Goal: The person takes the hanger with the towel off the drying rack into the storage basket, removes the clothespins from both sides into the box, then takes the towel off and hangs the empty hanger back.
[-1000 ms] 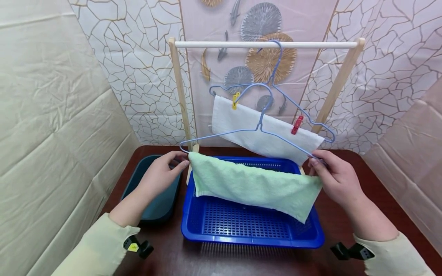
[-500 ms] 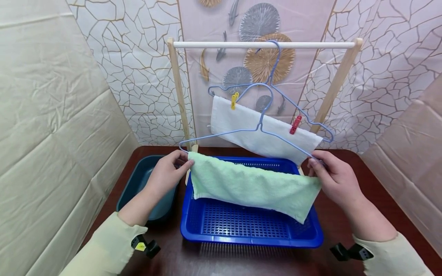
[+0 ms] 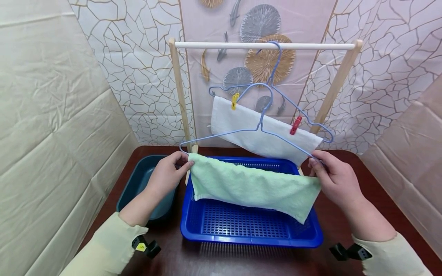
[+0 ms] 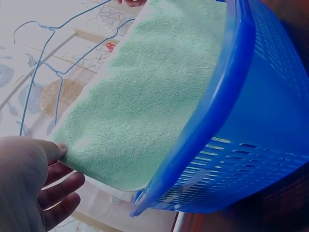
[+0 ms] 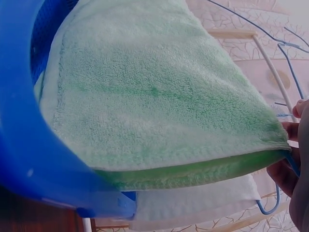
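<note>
A second ago the thumb of my left hand (image 3: pixel 169 172) reached only to the side edge of the green towel (image 3: pixel 253 188); now it lies over the front of the upper left corner, pinching the cloth near the end of the blue hanger (image 3: pixel 259 125). My left sleeve (image 3: pixel 110 241) has shifted rightward too, bringing its black wrist camera (image 3: pixel 152 249) nearer the blue basket (image 3: pixel 252 241), and the towel's lower left corner hangs slightly lower.

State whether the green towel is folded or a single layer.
Folded. The green towel hangs doubled on the nearer blue hanger; at its end, the right wrist view shows two layers.
</note>
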The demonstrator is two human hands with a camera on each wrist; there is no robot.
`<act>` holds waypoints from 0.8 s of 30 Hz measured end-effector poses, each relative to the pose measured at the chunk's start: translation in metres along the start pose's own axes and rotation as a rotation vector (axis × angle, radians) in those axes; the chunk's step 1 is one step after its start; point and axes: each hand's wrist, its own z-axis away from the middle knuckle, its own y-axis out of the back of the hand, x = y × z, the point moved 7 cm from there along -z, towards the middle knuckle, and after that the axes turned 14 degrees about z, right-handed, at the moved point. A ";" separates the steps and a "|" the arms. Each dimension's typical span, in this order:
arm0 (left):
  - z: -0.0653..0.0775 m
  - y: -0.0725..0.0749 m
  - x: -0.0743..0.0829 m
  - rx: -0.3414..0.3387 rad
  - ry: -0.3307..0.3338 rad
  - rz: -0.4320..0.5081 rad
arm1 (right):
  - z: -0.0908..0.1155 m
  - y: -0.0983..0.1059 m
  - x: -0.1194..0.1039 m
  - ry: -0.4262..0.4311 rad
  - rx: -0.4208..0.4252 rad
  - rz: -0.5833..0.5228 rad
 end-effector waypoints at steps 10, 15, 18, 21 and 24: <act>0.000 0.001 0.001 0.004 -0.016 0.002 | 0.002 0.003 0.001 0.022 0.067 0.129; 0.001 0.002 0.002 0.004 -0.021 0.013 | 0.001 0.003 0.002 0.010 0.063 0.119; 0.001 0.002 0.003 0.004 -0.029 0.022 | 0.001 0.002 0.003 -0.009 0.051 0.098; 0.001 0.001 0.002 -0.001 -0.029 0.022 | 0.000 0.002 0.005 -0.035 0.039 0.068; 0.001 -0.002 0.000 -0.013 -0.016 0.013 | 0.001 0.001 0.005 -0.053 0.028 0.046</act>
